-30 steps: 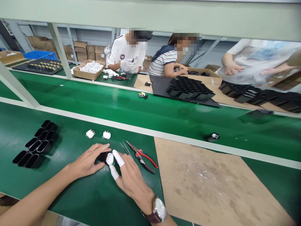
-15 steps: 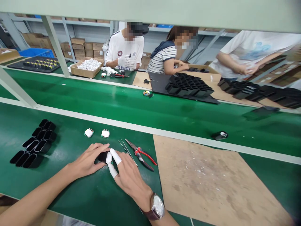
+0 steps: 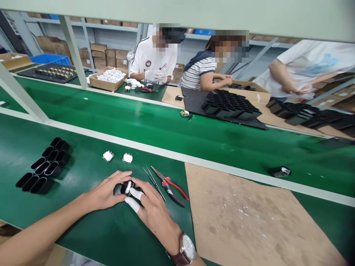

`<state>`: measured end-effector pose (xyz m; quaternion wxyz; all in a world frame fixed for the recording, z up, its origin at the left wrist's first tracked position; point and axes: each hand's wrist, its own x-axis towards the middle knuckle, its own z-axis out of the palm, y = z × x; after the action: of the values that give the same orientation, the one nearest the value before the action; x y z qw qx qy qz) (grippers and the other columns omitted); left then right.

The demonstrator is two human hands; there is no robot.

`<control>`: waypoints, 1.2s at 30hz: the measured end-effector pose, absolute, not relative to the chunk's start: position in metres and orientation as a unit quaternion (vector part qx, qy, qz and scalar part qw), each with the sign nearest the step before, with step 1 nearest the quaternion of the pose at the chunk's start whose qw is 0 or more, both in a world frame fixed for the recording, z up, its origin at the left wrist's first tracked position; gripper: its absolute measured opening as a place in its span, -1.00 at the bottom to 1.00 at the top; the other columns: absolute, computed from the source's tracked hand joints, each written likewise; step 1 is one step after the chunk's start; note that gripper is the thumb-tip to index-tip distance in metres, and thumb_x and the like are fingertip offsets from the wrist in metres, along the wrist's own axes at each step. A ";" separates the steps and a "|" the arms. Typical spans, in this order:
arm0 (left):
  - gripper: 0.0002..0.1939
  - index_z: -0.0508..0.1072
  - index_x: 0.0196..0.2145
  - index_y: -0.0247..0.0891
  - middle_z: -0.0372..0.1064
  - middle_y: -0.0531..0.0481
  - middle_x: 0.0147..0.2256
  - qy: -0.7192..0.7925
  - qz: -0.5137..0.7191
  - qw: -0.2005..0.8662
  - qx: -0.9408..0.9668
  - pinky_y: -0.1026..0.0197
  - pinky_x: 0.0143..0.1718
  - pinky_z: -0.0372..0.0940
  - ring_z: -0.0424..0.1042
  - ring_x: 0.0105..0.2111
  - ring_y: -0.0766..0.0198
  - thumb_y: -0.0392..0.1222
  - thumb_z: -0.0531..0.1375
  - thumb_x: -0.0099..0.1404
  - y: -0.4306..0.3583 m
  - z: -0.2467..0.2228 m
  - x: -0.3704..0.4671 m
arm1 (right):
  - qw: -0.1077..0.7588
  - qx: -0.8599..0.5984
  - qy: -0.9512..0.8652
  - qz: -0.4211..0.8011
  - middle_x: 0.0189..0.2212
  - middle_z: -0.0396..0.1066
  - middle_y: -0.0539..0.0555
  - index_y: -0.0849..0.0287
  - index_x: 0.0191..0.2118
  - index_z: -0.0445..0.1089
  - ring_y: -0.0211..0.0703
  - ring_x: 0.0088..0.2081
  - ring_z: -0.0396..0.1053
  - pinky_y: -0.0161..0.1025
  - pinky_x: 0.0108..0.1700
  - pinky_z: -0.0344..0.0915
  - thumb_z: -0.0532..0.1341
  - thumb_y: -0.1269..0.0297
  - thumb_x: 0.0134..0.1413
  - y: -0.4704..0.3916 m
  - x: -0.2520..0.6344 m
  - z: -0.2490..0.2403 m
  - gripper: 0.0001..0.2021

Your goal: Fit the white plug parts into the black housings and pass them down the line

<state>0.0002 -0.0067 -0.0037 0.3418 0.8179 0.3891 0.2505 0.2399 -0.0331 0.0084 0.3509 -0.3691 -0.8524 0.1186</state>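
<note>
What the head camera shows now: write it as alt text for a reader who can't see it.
The left hand holds a small black case at a green bench, the right hand touching a white-topped part at its opening. Beyond lie two white-topped boards, tweezers and red-handled pliers; more black cases stand left, three people opposite.

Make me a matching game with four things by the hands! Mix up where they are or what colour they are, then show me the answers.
Things:
1. Pliers
2. Wristwatch
3. Finger covers
4. Black case

Clues:
A. White, on the right hand
B. In the left hand
C. Red on the handles
D. Round a wrist

Right pairs: 1-C, 2-D, 3-A, 4-B
</note>
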 end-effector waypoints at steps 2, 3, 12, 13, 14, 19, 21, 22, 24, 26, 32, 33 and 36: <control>-0.19 0.00 0.46 0.01 0.42 -0.11 0.27 0.392 0.254 0.353 0.810 -0.14 0.29 0.32 0.44 0.25 0.03 -0.26 0.28 0.41 -0.006 -0.003 0.000 | 0.347 -0.371 -0.851 0.132 0.20 0.43 0.25 0.16 -0.05 0.46 0.08 0.11 0.48 0.05 0.04 0.54 0.23 0.28 0.43 -0.033 0.238 0.010 -0.89; -0.19 0.00 0.46 0.01 0.42 -0.11 0.27 0.398 0.257 0.359 0.804 -0.14 0.30 0.31 0.45 0.24 0.03 -0.25 0.28 0.41 -0.006 -0.001 -0.001 | 0.344 -0.371 -0.853 0.132 0.21 0.42 0.26 0.17 -0.04 0.46 0.09 0.12 0.46 0.06 0.05 0.54 0.23 0.27 0.43 -0.032 0.237 0.011 -0.88; -0.14 -0.18 0.49 0.14 0.35 0.01 0.33 0.404 0.226 0.388 0.797 -0.04 0.34 0.28 0.36 0.32 0.10 -0.30 0.18 0.45 -0.005 0.010 -0.005 | 0.321 -0.423 -0.847 -0.024 -0.03 0.50 0.26 0.22 0.14 0.39 0.08 -0.07 0.48 0.04 -0.05 0.49 0.18 0.31 0.44 -0.022 0.249 0.006 -0.75; -0.16 -0.15 0.49 0.13 0.36 -0.01 0.31 0.409 0.231 0.383 0.795 -0.05 0.33 0.29 0.38 0.30 0.09 -0.27 0.19 0.45 -0.005 0.008 -0.005 | 0.305 -0.452 -0.836 -0.061 -0.07 0.49 0.27 0.24 0.10 0.41 0.10 -0.10 0.48 0.04 -0.08 0.48 0.18 0.33 0.43 -0.020 0.253 0.004 -0.78; -0.17 -0.12 0.48 0.12 0.37 -0.02 0.29 0.414 0.239 0.378 0.793 -0.05 0.30 0.32 0.41 0.26 0.09 -0.24 0.22 0.45 -0.005 0.007 -0.006 | 0.282 -0.479 -0.826 -0.094 -0.10 0.48 0.28 0.24 0.03 0.43 0.12 -0.13 0.47 0.06 -0.11 0.47 0.17 0.35 0.42 -0.019 0.257 0.000 -0.82; -0.19 -0.05 0.46 0.10 0.48 0.01 0.14 0.409 0.269 0.378 0.785 0.01 0.23 0.38 0.51 0.10 0.16 -0.20 0.28 0.43 -0.002 0.004 -0.006 | 0.207 -0.502 -0.831 -0.121 -0.21 0.44 0.25 0.22 -0.08 0.43 0.11 -0.19 0.43 0.04 -0.11 0.45 0.08 0.59 0.27 -0.017 0.265 -0.015 -0.75; -0.19 -0.06 0.46 0.11 0.51 0.04 0.12 0.411 0.264 0.383 0.784 0.01 0.24 0.37 0.51 0.13 0.16 -0.20 0.27 0.44 -0.002 0.005 -0.006 | 0.222 -0.485 -0.840 -0.099 -0.21 0.44 0.22 0.21 -0.06 0.42 0.09 -0.20 0.43 0.01 -0.14 0.45 0.05 0.63 0.23 -0.019 0.263 -0.015 -0.69; -0.20 -0.06 0.46 0.12 0.51 0.04 0.13 0.413 0.261 0.383 0.784 0.01 0.25 0.36 0.50 0.15 0.16 -0.19 0.27 0.45 -0.002 0.005 -0.006 | 0.240 -0.476 -0.842 -0.085 -0.19 0.44 0.21 0.20 -0.06 0.41 0.07 -0.21 0.43 -0.02 -0.16 0.44 0.04 0.63 0.24 -0.021 0.262 -0.013 -0.69; -0.22 -0.06 0.46 0.13 0.51 0.05 0.15 0.416 0.258 0.381 0.784 0.00 0.27 0.35 0.49 0.19 0.16 -0.18 0.26 0.47 -0.003 0.006 -0.006 | 0.289 -0.456 -0.840 -0.056 -0.14 0.44 0.20 0.20 -0.01 0.40 0.00 -0.24 0.43 -0.10 -0.23 0.42 0.05 0.58 0.31 -0.023 0.259 -0.006 -0.72; -0.22 -0.07 0.46 0.14 0.51 0.06 0.17 0.416 0.257 0.375 0.787 0.00 0.28 0.35 0.49 0.20 0.16 -0.17 0.25 0.48 -0.004 0.005 -0.006 | 0.328 -0.430 -0.840 -0.034 -0.13 0.43 0.18 0.20 0.05 0.38 -0.07 -0.28 0.42 -0.16 -0.30 0.39 0.06 0.54 0.34 -0.025 0.257 0.003 -0.72; -0.18 -0.08 0.48 0.12 0.53 0.05 0.17 0.403 0.277 0.346 0.801 0.03 0.27 0.36 0.49 0.19 0.16 -0.15 0.28 0.46 -0.006 -0.001 -0.004 | 0.336 -0.383 -0.860 -0.035 -0.18 0.42 0.15 0.18 -0.07 0.40 -0.11 -0.33 0.38 -0.18 -0.35 0.29 0.05 0.59 0.26 -0.026 0.256 0.014 -0.73; -0.18 -0.08 0.48 0.12 0.53 0.05 0.17 0.403 0.277 0.344 0.802 0.03 0.27 0.36 0.48 0.20 0.15 -0.15 0.28 0.46 -0.006 -0.001 -0.004 | 0.336 -0.383 -0.860 -0.038 -0.19 0.42 0.15 0.18 -0.10 0.39 -0.11 -0.33 0.38 -0.17 -0.35 0.28 0.05 0.59 0.25 -0.026 0.256 0.013 -0.74; -0.19 -0.07 0.49 0.10 0.53 0.04 0.17 0.407 0.271 0.341 0.803 0.01 0.27 0.37 0.48 0.20 0.14 -0.15 0.27 0.47 -0.007 0.000 -0.004 | 0.337 -0.383 -0.859 -0.047 -0.19 0.42 0.16 0.17 -0.18 0.38 -0.10 -0.32 0.37 -0.17 -0.35 0.27 0.06 0.60 0.22 -0.025 0.256 0.010 -0.77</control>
<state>-0.0037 -0.0067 -0.0002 0.3409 0.8027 0.4073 0.2710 0.2556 -0.0248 0.0105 0.3372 -0.3832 -0.8586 -0.0472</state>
